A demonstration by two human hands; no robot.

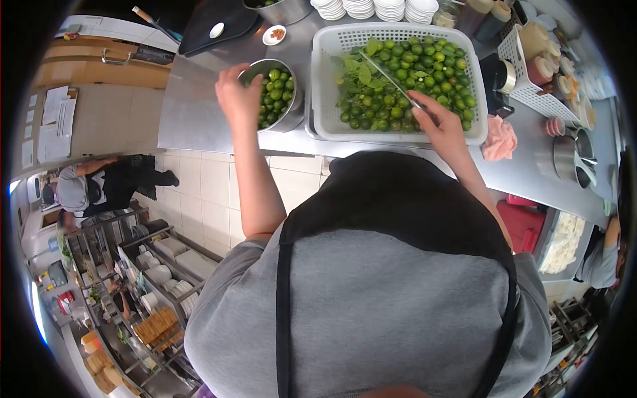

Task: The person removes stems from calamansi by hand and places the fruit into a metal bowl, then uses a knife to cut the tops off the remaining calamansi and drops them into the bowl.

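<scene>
My right hand (439, 123) grips a knife (391, 78) by its dark handle. Its long blade slants up and left over a white perforated basket (324, 119). Inside that basket lie many small green limes (424, 63), with leaves (358, 71) gathered at the left. Over the left rim of a round metal pot (296, 109) is my left hand (237, 96), its thumb apart from the fingers and nothing visible between them. More limes (275, 93) fill the pot, which stands left of the basket on the steel counter (189, 106).
A small dish of red bits (273, 35) and stacked white dishes (358, 8) sit at the back. Right of the basket are a pink cloth (499, 138) and a bottle crate (531, 79). Behind at left, another person (99, 186) is near shelving (159, 272); another person's arm (607, 249) shows at far right.
</scene>
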